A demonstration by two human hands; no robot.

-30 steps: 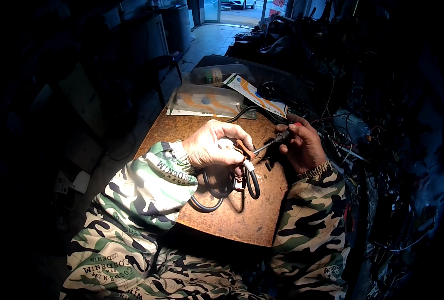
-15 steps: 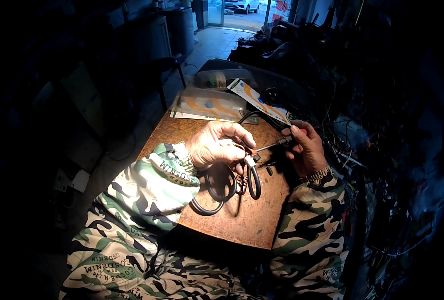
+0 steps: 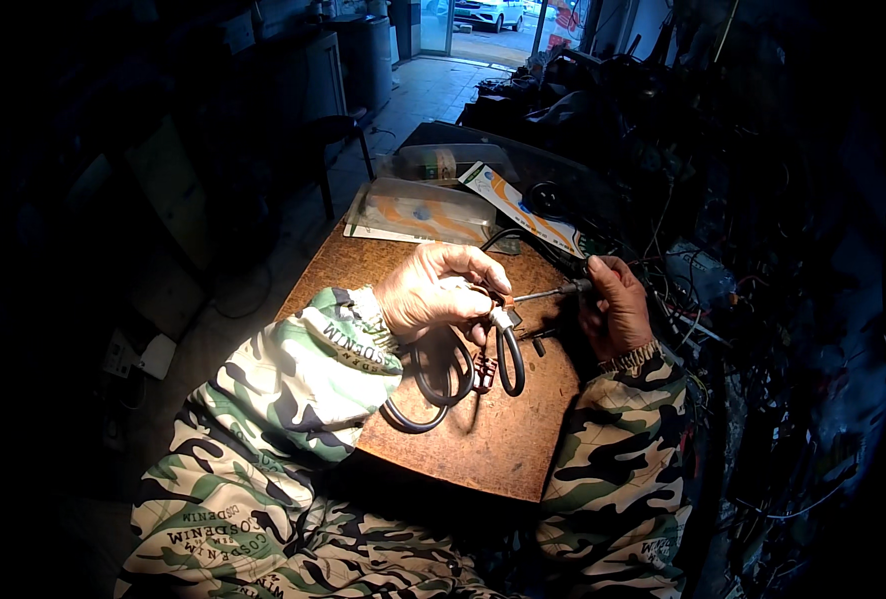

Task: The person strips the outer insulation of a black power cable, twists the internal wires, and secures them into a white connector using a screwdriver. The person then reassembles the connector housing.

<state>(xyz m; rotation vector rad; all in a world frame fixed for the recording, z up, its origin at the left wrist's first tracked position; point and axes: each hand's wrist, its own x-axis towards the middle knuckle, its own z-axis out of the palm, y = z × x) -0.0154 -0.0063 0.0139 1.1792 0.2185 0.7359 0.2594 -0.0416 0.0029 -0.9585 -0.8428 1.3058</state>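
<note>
My left hand [image 3: 431, 290] is closed, thumb and fingers pinching a small orange-brown fitting [image 3: 504, 299] with a white piece [image 3: 501, 318] beside it. From there a thick black cable [image 3: 517, 371] hangs in loops over the wooden tabletop [image 3: 483, 454]. In my right hand [image 3: 619, 307] is a screwdriver [image 3: 545, 293], its handle mostly covered by my fingers. The metal shaft points left, its tip at the fitting; whether it sits in a screw is too small to tell. Below my left hand a dark reddish-brown slotted part [image 3: 484, 370] lies on the table, near a small black piece [image 3: 539, 347].
Clear plastic packaging [image 3: 428, 207] and a white-and-orange card [image 3: 523, 208] lie at the table's far side. Another stretch of black cable [image 3: 553, 200] is coiled beside the card. Tangled wires [image 3: 698, 324] crowd the right edge, and a dark stool [image 3: 325, 130] stands far left.
My right hand has shifted slightly and its grip on the screwdriver handle has changed, with the fingers turned. The left hand keeps its pinch on the fitting.
</note>
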